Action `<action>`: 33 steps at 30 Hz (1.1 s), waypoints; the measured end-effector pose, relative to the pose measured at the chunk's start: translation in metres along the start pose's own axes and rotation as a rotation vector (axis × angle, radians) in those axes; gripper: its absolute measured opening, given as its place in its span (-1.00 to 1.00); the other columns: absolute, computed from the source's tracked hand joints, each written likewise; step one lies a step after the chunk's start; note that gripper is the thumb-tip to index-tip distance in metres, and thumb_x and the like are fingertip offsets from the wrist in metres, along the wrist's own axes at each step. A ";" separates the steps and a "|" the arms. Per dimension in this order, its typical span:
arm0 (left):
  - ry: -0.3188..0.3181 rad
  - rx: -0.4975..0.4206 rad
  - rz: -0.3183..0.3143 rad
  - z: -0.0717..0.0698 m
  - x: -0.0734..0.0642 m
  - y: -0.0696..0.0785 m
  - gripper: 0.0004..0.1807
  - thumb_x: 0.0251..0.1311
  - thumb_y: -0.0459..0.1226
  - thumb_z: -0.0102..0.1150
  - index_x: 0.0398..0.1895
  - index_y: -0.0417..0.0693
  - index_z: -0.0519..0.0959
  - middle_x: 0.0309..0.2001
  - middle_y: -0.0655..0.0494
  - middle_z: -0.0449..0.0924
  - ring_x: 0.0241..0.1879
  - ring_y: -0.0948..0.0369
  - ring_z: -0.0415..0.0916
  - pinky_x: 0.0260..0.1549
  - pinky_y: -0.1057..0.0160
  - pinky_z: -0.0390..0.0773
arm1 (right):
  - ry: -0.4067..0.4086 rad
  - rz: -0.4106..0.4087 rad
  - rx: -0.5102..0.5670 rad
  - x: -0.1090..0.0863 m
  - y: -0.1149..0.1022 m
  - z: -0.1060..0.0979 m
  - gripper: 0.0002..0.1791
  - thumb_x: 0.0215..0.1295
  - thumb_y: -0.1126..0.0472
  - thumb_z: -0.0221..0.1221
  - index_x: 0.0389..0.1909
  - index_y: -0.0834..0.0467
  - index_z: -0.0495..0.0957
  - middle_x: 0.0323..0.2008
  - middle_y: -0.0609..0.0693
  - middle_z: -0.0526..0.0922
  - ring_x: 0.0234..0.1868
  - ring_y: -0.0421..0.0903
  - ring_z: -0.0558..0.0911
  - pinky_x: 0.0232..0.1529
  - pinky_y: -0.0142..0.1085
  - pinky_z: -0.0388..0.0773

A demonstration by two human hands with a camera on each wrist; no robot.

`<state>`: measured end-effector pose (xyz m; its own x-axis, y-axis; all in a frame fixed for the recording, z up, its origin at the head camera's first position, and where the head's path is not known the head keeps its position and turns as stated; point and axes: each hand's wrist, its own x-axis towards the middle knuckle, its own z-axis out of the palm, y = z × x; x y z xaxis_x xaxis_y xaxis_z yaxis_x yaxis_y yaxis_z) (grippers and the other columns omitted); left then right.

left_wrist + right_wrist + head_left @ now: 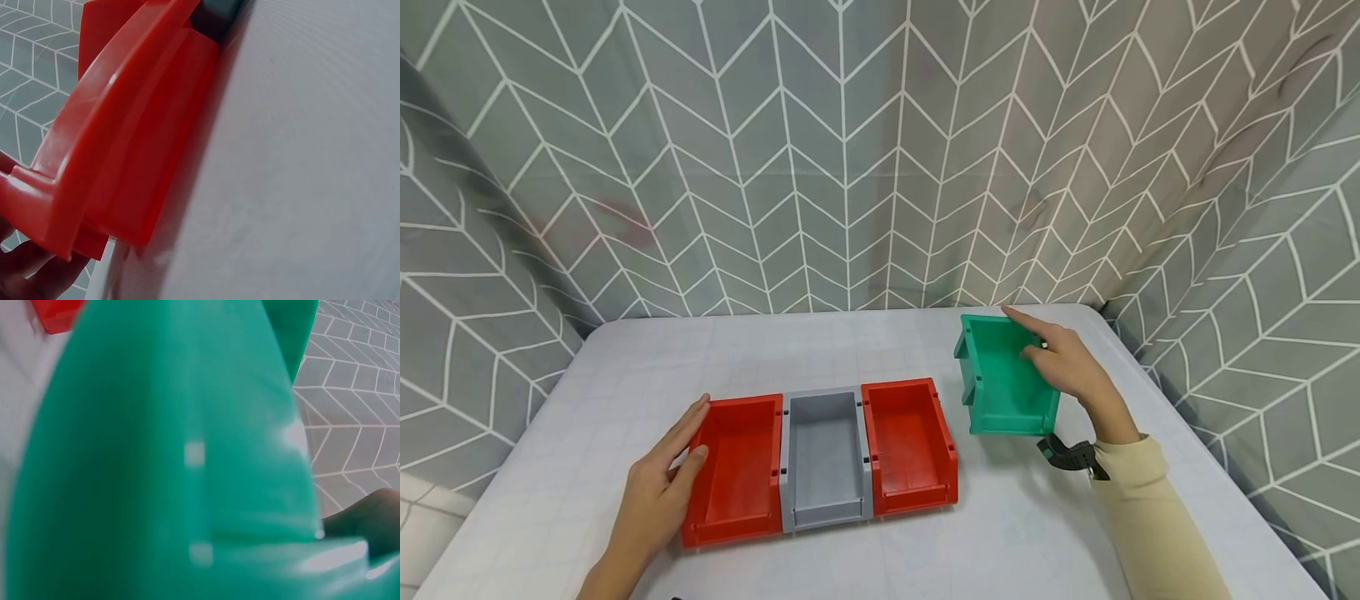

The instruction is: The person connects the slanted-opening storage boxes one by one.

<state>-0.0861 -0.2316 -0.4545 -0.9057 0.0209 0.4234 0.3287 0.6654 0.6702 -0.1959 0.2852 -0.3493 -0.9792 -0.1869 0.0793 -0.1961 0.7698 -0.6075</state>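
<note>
My left hand (651,496) holds the left wall of a red storage bin (741,462), with the thumb at its rim. In the left wrist view, that red bin (131,137) stands on the table and some fingers show at its end. To its right are a grey bin (826,450) and a second red bin (910,446), side by side in one row. My right hand (1071,362) grips a green bin (1009,375) by its right wall, thumb inside. A shadow lies below the green bin, which looks raised and tilted. Up close, the green bin (187,425) fills most of the right wrist view.
A white cloth (880,554) covers the table. Grey curtains (850,167) with white zigzag lines hang behind the table and along both sides. A dark band (1067,454) is on the right wrist, below a pale yellow sleeve (1150,517).
</note>
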 end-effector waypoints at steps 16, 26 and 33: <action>-0.009 0.030 -0.016 0.000 0.000 0.001 -0.31 0.48 -0.35 0.16 0.63 0.05 0.24 0.57 0.10 0.23 0.51 0.38 0.13 0.04 0.13 0.47 | 0.000 -0.052 -0.019 -0.012 -0.009 0.001 -0.27 0.44 0.43 -0.01 0.62 0.08 0.22 0.46 0.44 0.28 0.39 0.47 0.31 0.19 0.43 0.39; -0.008 0.023 -0.008 0.000 0.000 -0.001 -0.33 0.47 -0.36 0.16 0.61 -0.01 0.27 0.56 0.07 0.25 0.48 -0.02 0.22 0.07 0.52 0.30 | -0.008 -0.076 -0.008 -0.022 -0.012 0.005 -0.29 0.44 0.44 -0.01 0.61 0.08 0.25 0.46 0.42 0.30 0.36 0.45 0.36 0.16 0.42 0.42; -0.008 0.022 -0.013 0.001 0.000 -0.001 -0.33 0.48 -0.35 0.16 0.61 -0.02 0.28 0.56 0.07 0.24 0.49 0.01 0.21 0.07 0.61 0.22 | -0.012 -0.088 -0.007 -0.026 -0.013 0.007 -0.29 0.44 0.45 -0.01 0.60 0.09 0.26 0.46 0.40 0.31 0.37 0.46 0.35 0.16 0.43 0.42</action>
<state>-0.0867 -0.2313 -0.4558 -0.9119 0.0183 0.4100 0.3112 0.6820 0.6618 -0.1679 0.2755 -0.3485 -0.9575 -0.2614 0.1221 -0.2816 0.7545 -0.5928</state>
